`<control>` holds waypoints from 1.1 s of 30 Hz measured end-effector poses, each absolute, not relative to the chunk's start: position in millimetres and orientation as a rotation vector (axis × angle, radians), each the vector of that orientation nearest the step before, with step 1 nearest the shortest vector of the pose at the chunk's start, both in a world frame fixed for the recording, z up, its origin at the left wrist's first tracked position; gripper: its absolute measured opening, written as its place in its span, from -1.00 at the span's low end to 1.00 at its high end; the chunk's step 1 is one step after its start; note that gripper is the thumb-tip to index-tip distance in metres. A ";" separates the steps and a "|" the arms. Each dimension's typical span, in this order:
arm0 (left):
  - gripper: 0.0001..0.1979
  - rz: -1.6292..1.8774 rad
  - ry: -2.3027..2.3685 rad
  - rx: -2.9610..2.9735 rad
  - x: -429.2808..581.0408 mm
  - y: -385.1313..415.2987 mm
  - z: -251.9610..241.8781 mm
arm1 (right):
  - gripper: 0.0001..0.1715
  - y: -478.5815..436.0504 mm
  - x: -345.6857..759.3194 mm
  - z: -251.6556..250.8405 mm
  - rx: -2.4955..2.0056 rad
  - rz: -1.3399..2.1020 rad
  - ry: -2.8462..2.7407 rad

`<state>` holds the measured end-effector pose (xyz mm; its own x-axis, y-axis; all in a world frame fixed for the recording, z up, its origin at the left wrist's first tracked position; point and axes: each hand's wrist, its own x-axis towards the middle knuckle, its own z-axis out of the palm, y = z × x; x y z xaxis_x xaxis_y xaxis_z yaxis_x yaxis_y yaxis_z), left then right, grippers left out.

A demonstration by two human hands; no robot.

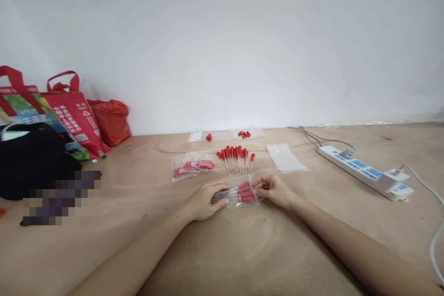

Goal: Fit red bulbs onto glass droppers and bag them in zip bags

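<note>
A clear zip bag (233,198) lies low over the wooden table, with several red-bulbed glass droppers (245,192) inside, bulbs toward the right. My left hand (207,200) is closed round the bag's left end, thumb in front and fingers behind. At the opposite end, my right hand (272,190) pinches the bag's right edge beside the red bulbs; its fingertips are partly hidden. Just beyond the bag, loose droppers (237,156) lie fanned side by side with their red bulbs pointing away. Filled bags of red-bulbed droppers (194,165) rest to the left of these.
Flat empty zip bags (286,158) lie right of the loose droppers. Near the wall are more bags with loose red bulbs (244,134). A white power strip (364,171) with plugs and cables sits right. Shopping bags (72,118) and a black cloth item (34,159) stand left.
</note>
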<state>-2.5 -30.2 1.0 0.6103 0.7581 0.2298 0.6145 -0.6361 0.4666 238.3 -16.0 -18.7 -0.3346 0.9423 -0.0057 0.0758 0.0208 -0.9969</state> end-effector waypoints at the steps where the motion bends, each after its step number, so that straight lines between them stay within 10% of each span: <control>1: -0.65 0.587 1.106 2.498 -2.4 -30.4 1.0 | -0.67 -15.1 238.9 -19.3 -1.088 1.418 -1.547; 14: -0.65 0.597 1.104 2.495 -2.3 -28.9 1.6 | -0.68 -11.5 230.4 -27.0 -1.167 1.196 -1.566; 21: -0.65 0.582 1.111 2.486 -3.2 -29.6 1.4 | -0.71 49.5 240.5 -28.5 -1.557 0.377 -1.595; 26: -0.65 0.605 1.090 2.483 -4.0 -31.0 1.2 | -0.47 81.9 234.7 -24.6 -1.784 0.425 -1.543; 33: -0.63 0.608 1.090 2.469 -4.5 -30.4 -0.5 | -0.65 87.4 238.2 -33.9 -1.657 0.558 -1.402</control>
